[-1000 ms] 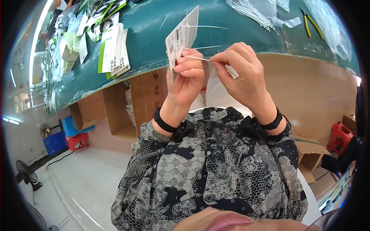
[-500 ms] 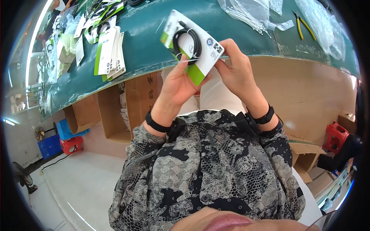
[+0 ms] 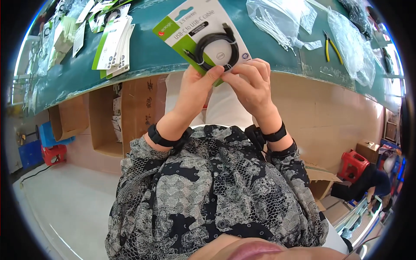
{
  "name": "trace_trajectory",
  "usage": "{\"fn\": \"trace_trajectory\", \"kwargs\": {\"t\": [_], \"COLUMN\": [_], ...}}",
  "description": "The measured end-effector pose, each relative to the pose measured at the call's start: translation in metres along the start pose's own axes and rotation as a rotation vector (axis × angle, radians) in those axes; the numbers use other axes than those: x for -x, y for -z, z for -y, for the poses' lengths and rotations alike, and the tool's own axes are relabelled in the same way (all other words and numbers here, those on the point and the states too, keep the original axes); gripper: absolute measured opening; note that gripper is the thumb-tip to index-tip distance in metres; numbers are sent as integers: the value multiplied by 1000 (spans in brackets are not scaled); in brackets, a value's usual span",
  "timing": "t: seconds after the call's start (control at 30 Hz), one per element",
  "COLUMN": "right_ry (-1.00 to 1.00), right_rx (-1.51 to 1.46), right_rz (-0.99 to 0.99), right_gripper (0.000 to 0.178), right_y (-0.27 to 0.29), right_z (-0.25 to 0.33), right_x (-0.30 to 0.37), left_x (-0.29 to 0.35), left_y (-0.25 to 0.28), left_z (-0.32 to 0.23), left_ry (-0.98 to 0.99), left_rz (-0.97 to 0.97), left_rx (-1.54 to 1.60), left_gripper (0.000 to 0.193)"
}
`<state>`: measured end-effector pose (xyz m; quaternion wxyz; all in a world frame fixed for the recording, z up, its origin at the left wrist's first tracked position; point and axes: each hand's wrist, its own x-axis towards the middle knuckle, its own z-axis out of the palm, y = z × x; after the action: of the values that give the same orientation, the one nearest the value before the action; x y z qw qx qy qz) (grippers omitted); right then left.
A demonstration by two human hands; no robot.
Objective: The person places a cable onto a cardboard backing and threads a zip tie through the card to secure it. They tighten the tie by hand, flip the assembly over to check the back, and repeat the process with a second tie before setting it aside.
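A white and green retail card with a coiled black USB cable on its front is held up over the table's near edge. My left hand grips the card's lower left part, its thumb pressed over the bottom of the coil. At the lower right, my right hand is closed, thumb and index fingertip together against the coil's lower edge beside a pale tie. Its other fingers curl at the card's edge. Fingers behind the card are hidden.
Stacked cards lie left on the green table, with more carded cables beyond. White cable ties in a clear bag, yellow-handled pliers and plastic bags lie right. Cardboard boxes stand below.
The card has turned to face me more squarely and moved up, showing its whole front. My right hand has shifted from the card's right edge to the coil's lower edge, beside my left thumb.
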<state>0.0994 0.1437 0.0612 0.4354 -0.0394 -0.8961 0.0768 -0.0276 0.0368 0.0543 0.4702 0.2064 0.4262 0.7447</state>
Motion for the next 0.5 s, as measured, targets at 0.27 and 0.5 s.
{"fn": "trace_trajectory", "kwargs": {"t": [0.27,0.5], "right_ry": [38,25], "right_rx": [16,-61], "right_rz": [-4,58], "right_gripper": [23,24], "right_y": [-8,-3], "right_z": [-1,-3], "right_x": [-2,-7], "left_x": [0,-1], "left_y": [1,-3], "left_z": [0,-3], "left_ry": [-29,-14], "left_rz": [55,-7], "left_rx": [-45,29], "left_gripper": [32,29]}}
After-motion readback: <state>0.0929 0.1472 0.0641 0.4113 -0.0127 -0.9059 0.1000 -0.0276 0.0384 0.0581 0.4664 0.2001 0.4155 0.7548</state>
